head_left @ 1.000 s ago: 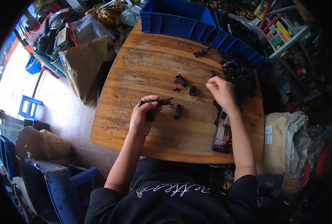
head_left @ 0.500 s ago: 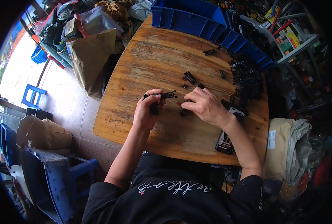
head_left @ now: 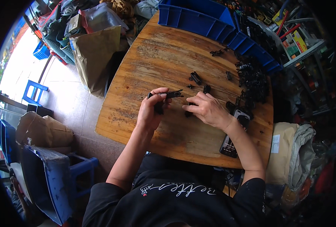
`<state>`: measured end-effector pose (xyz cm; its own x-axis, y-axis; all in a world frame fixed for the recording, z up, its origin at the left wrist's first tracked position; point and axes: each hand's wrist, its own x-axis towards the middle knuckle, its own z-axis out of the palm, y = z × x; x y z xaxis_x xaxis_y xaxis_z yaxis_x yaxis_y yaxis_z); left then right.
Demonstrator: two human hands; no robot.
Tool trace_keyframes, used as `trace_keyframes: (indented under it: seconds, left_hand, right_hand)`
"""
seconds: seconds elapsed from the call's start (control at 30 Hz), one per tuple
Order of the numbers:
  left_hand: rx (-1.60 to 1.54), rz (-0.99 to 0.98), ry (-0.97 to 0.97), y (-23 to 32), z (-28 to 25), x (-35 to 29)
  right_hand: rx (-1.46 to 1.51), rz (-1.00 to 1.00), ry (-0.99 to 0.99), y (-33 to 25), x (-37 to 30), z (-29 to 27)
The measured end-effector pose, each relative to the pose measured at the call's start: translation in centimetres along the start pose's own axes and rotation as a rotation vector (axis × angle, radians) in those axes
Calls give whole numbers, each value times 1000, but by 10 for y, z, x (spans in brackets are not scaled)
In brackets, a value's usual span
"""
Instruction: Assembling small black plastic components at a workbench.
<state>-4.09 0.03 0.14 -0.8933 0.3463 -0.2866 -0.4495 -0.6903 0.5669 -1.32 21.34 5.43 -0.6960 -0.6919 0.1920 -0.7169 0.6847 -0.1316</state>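
My left hand (head_left: 149, 109) is closed on a slim black plastic part (head_left: 172, 94), whose forked end sticks out to the right past the fingertips. More black material shows under its fingers, too dark to make out. Just to the right, my right hand (head_left: 210, 110) has thumb and fingers pinched on a small black piece (head_left: 189, 110) at the tabletop, mostly hidden by the fingers. Beyond the hands lie a black bracket-like part (head_left: 195, 78), a tiny black piece (head_left: 190, 86) and another black part (head_left: 207, 89), which stands close to the right hand's knuckles.
A large heap of black parts (head_left: 253, 81) covers the right side of the wooden table (head_left: 152, 68). Blue bins (head_left: 198, 22) line its far edge. A phone (head_left: 228, 146) lies beside my right forearm. Paper sacks (head_left: 96, 56) and a blue stool (head_left: 83, 172) stand left of the table.
The view has shifted slightly, so the table contents appear a little further right. Both hands keep their grips and stay nearly in place.
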Motion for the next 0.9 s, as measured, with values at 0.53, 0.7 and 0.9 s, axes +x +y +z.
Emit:
trace_keyframes:
  seconds: [0.53,0.7,0.9]
  left_hand:
    - [408,79,-111,1,25,-19]
    - [591,55,-163,-3,36,-24]
    - [779,79,-212,-1,35,-27]
  right_hand:
    - [815,542,331,-51,-31,-9]
    - [964,770,551,-63,-31,-8]
    - [958,791,483,-62,-29,-5]
